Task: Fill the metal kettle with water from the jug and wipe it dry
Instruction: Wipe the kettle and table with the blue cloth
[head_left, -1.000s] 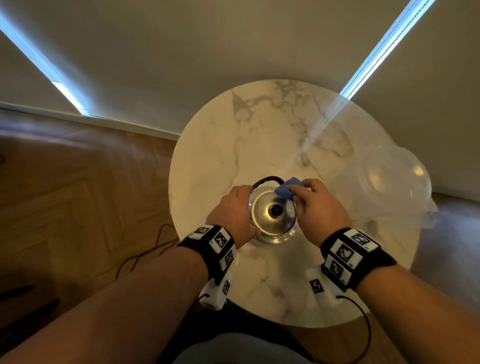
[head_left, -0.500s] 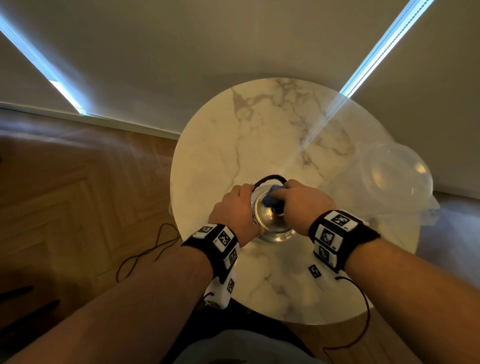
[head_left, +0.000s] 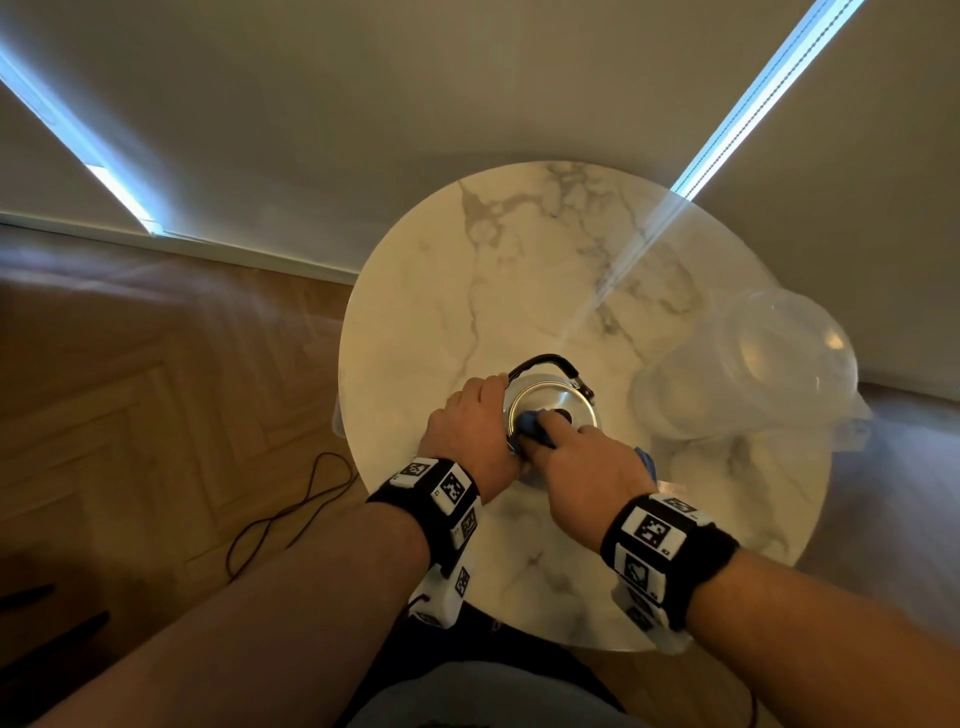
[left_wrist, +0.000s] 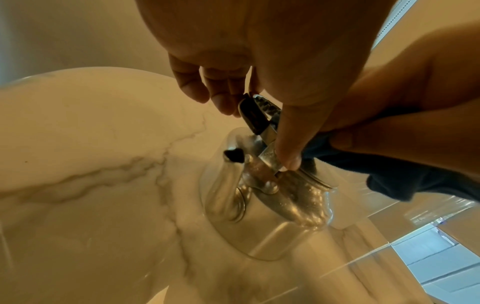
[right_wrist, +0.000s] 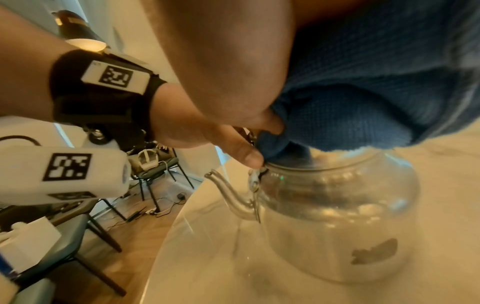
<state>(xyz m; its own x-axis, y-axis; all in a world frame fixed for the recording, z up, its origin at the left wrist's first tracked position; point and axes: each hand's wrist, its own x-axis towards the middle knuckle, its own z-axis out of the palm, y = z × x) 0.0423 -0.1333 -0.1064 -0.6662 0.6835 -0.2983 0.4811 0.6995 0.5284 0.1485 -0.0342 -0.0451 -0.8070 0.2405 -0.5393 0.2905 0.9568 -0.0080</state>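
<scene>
Wiping is the step in hand, as I judge it: the kettle (head_left: 553, 415) stands upright on the surface (head_left: 519, 270) with its lid on, and the right hand (head_left: 582, 467) presses a bunched blue cloth (right_wrist: 363, 98) onto the lid's left edge, fingers curled round the cloth and the thumb pinning it just beside the handle hinge. The left hand (head_left: 470, 431) steadies the kettle from its left side; its fingers (left_wrist: 207, 90) curve loosely round the shoulder by the black handle (head_left: 545, 364), the thumb tip resting against the hinge bracket. Both wrists angle down and inward, meeting over the lid. The clear jug (head_left: 769, 364) sits well to the right of the right fingers, untouched. Next, I judge, the cloth must travel round the lid and down the body, where droplets appear to cling, while the left fingers hold it from sliding.
</scene>
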